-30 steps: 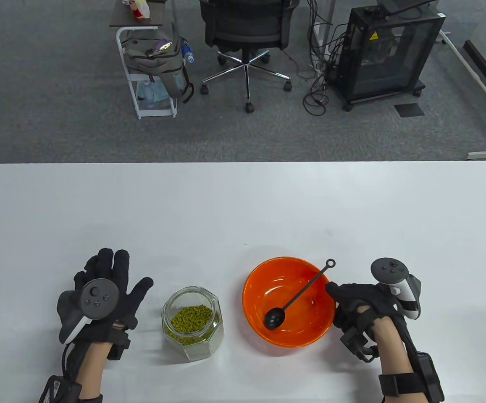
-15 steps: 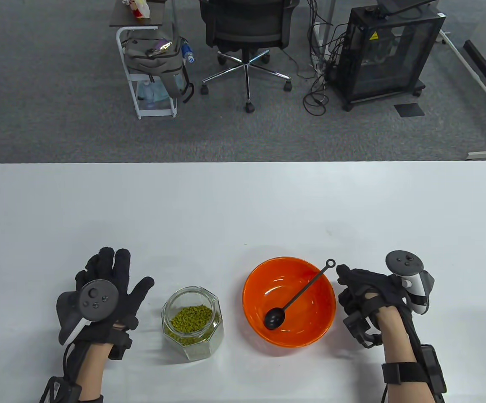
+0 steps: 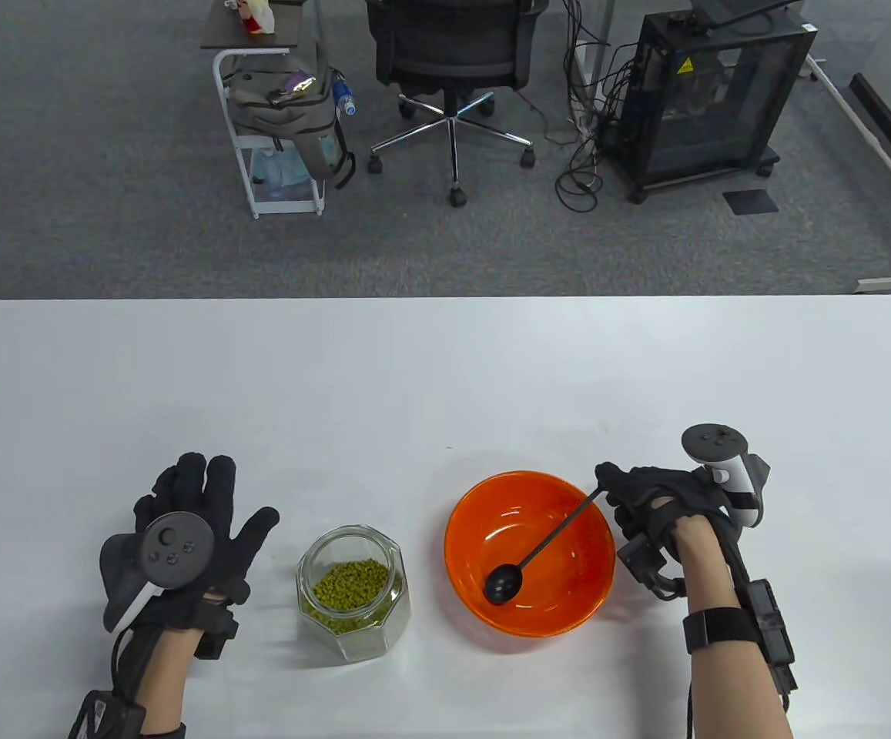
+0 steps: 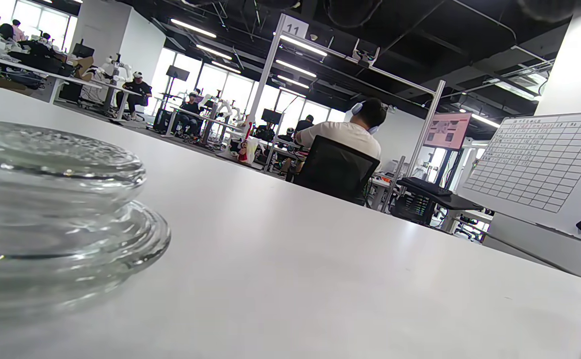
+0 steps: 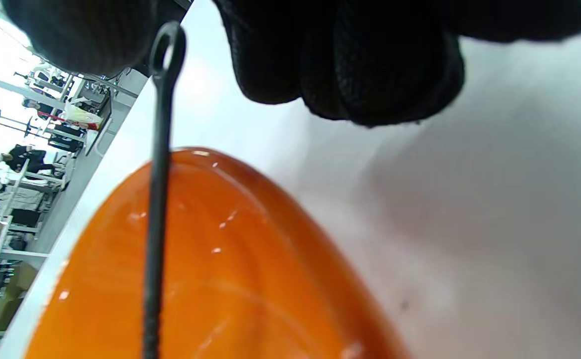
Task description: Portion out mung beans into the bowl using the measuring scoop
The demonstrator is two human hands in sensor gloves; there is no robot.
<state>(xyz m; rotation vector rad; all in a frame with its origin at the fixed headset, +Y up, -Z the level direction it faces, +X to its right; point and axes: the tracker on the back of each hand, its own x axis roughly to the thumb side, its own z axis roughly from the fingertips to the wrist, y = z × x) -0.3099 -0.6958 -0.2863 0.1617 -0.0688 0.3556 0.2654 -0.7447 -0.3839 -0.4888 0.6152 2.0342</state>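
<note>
Reaching up and inward, the right hand (image 3: 649, 504) now has its fingers (image 5: 370, 65) curled at the scoop (image 3: 545, 539) handle's ring, though a firm pinch is unclear (handle leans on the bowl (image 3: 530, 616) rim, offering that end). Left hand (image 3: 183, 531) rests flat, fingers straight, beside the jar (image 3: 353, 589) of beans (image 3: 349, 581), ready to steady it.

Left hand (image 3: 183, 539) lies flat, fingers spread; right hand (image 3: 649, 500) reaches forward, its fingers curled

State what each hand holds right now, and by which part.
The left hand holds nothing and lies flat on the table. The right hand reaches the ring end of the scoop handle; a closed grip cannot be told.
</note>
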